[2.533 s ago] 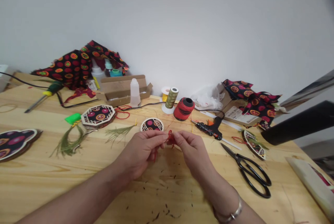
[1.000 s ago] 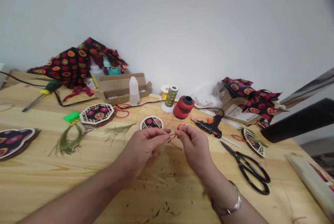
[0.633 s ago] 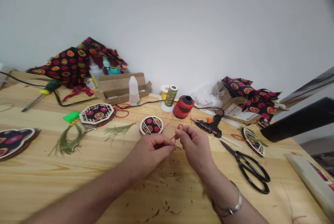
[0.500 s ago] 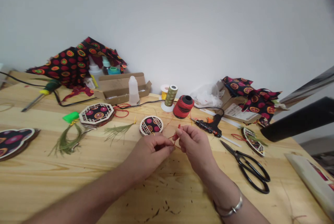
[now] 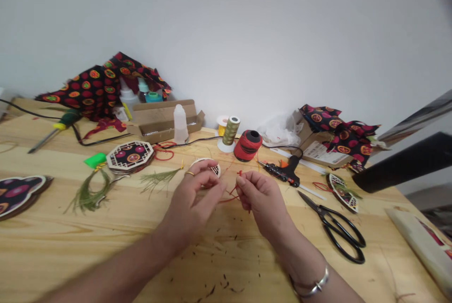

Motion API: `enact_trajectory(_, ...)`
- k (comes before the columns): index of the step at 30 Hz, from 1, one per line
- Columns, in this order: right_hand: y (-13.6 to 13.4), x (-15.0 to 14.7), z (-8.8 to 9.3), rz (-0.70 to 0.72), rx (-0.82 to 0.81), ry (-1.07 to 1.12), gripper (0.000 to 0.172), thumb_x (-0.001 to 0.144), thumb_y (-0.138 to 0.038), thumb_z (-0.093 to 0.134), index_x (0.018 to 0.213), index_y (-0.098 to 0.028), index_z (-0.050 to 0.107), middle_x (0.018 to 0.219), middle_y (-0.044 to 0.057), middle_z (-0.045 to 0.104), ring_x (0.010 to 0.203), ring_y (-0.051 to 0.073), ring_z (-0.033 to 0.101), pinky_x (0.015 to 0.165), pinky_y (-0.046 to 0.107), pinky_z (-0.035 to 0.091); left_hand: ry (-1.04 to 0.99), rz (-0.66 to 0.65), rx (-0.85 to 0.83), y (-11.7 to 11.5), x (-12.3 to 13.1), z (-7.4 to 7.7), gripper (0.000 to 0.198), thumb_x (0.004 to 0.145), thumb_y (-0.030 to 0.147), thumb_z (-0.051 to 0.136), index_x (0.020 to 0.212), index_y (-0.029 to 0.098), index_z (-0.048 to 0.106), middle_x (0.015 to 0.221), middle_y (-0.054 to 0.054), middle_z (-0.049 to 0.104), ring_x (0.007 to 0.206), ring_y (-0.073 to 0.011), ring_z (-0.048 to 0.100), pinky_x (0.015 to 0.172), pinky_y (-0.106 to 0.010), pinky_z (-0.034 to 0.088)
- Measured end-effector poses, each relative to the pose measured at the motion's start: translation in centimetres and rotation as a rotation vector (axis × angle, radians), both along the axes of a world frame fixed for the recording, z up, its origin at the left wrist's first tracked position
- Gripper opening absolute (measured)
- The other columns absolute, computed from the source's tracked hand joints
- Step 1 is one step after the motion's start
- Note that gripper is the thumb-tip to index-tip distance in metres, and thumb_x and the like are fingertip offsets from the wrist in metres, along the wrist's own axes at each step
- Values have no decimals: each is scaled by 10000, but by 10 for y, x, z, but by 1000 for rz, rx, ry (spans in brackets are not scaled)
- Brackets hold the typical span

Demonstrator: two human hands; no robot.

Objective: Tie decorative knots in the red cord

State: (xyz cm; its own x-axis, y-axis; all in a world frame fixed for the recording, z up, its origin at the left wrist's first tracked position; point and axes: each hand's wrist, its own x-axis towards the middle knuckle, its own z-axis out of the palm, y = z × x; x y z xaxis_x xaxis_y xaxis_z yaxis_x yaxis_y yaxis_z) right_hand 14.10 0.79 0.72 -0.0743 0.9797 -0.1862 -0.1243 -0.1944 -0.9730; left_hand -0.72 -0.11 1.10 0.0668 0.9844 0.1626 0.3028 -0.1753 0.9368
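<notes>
My left hand and my right hand meet over the wooden table, both pinched on a thin red cord that runs between them. The left hand wears a ring and partly hides a small round lattice ornament just behind it. My right wrist carries a silver bangle. A red thread spool stands a little beyond the hands.
Black scissors and a glue gun lie to the right. To the left are an octagonal ornament, green tassels and a flat piece. At the back: patterned cloth, cardboard box, bottle, olive spool.
My left hand has lifted and moved back over the round ornament, its fingers fanned above the pinch. The cord's loop between the hands has drawn out. My right hand has barely shifted.
</notes>
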Motion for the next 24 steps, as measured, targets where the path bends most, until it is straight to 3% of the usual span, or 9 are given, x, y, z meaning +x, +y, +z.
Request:
enact_trajectory(3, -1, -1, -1, 11, 16, -66, 241, 710, -354, 607, 602, -160, 514, 503, -50, 463, 416, 56, 325, 403, 198, 239, -200, -35, -112, 0, 1, -1, 112, 764, 301, 568, 775, 196, 607, 1162, -71, 560, 1112, -230, 484, 930, -333, 368)
enact_trajectory(8, -2, -4, 0, 3, 31, -85, 188, 683, -314, 611, 602, -167, 526, 476, -58, 446, 418, 64, 333, 404, 204, 244, -410, -265, -411, -2, 7, -4, 324, 746, 306, 607, 1050, 200, 575, 866, -48, 679, 855, -195, 611, 756, -288, 455)
enact_trajectory(10, -2, -5, 1, 4, 36, -98, 164, 680, -299, 607, 608, -167, 540, 479, -54, 460, 422, 68, 341, 405, 206, 249, -378, -269, -426, -1, 7, -5, 306, 754, 318, 597, 1035, 198, 586, 765, -25, 667, 727, -164, 600, 674, -263, 447)
enact_trajectory(14, -2, -5, 3, -1, 71, -139, 163, 681, -274, 604, 577, -171, 531, 479, -56, 458, 417, 67, 341, 401, 209, 253, -316, -213, -427, 1, 6, -4, 211, 745, 318, 600, 913, 196, 631, 780, -2, 636, 549, -90, 484, 534, -215, 377)
enact_trajectory(24, -1, -3, 0, -1, 115, -203, 137, 692, -262, 615, 612, -165, 561, 511, -49, 494, 425, 65, 370, 410, 207, 275, -464, -155, -575, 4, 4, -6, 173, 701, 318, 645, 770, 168, 694, 523, 62, 457, 420, -33, 265, 404, -179, 166)
